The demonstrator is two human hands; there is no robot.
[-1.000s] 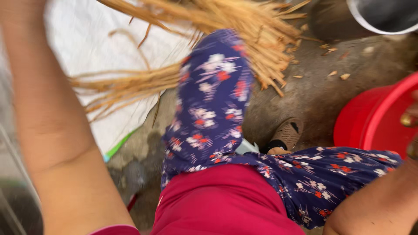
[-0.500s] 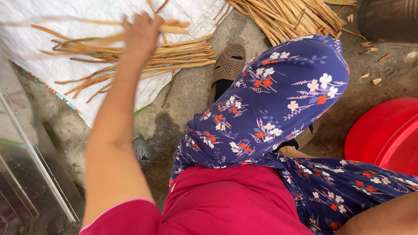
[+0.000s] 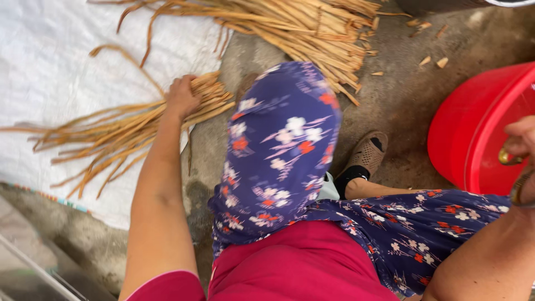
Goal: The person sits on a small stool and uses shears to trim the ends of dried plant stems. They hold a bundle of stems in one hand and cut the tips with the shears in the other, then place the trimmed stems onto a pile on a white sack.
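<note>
Small bundle of dry cane strips (image 3: 139, 120), left of centre on the white sheet (image 3: 61, 72), left hand (image 3: 183, 96) closed over its cut ends, likely to keep them gathered. Right hand (image 3: 521, 145), right edge, pinches something small; grip unclear. Red tub (image 3: 473, 139) beside it, bigger strip pile (image 3: 290, 25) at top.

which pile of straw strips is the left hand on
The smaller bundle on the white sheet, under the left hand. The bigger pile lies apart at the top, untouched.
</note>
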